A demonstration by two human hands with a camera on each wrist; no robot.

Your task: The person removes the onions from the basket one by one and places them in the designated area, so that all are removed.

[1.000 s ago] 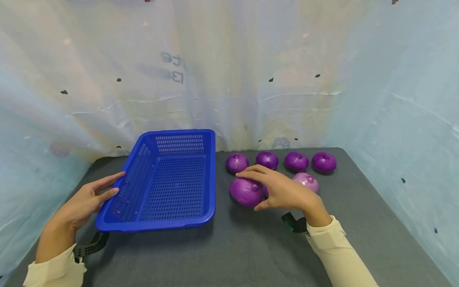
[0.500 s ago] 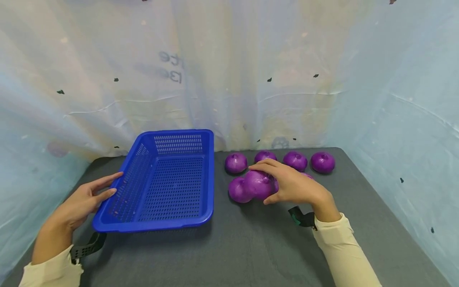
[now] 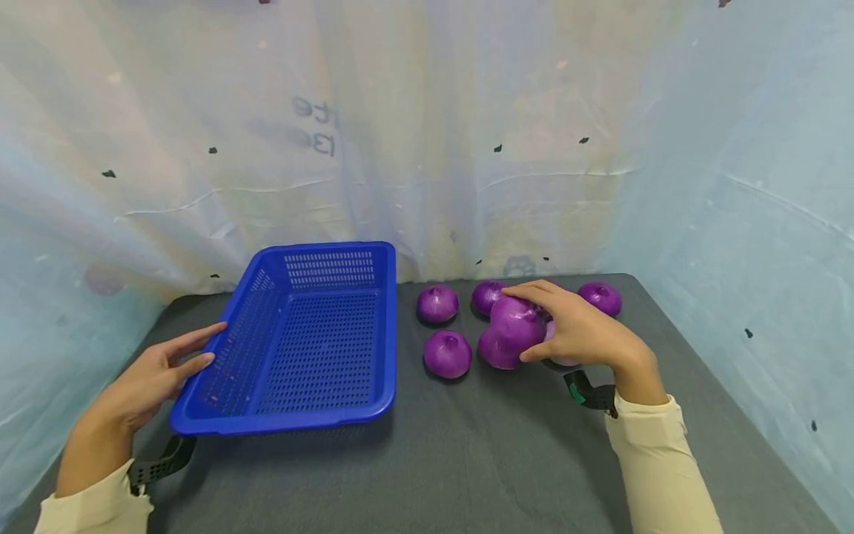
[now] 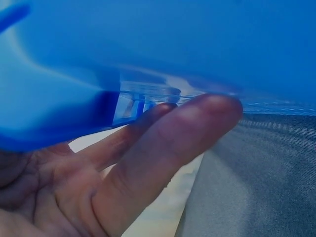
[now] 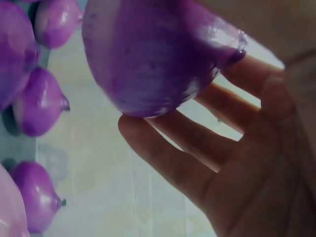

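My right hand (image 3: 583,326) holds a glossy purple onion (image 3: 517,320) between spread fingers and thumb, at a front-row onion (image 3: 497,351) that it overlaps in the head view. In the right wrist view the held onion (image 5: 143,59) has its pointed stem end toward the palm, with fingertips along its side. My left hand (image 3: 156,378) touches the left side of a blue plastic basket (image 3: 283,424), thumb and fingers apart and nearly straight. The left wrist view shows the thumb (image 4: 177,138) against the basket just under its rim.
Another purple onion (image 3: 448,354) stands at the front, near the basket. Behind are back-row onions (image 3: 437,304), (image 3: 485,297) and a far-right onion (image 3: 600,298). A paler pink onion (image 5: 9,207) is partly hidden by my right hand in the head view. Plastic sheeting (image 3: 427,148) encloses the grey table (image 3: 434,460).
My right hand has carried the held onion to the right and slightly back, uncovering the front onion near the basket. My left hand stays at the basket's side.
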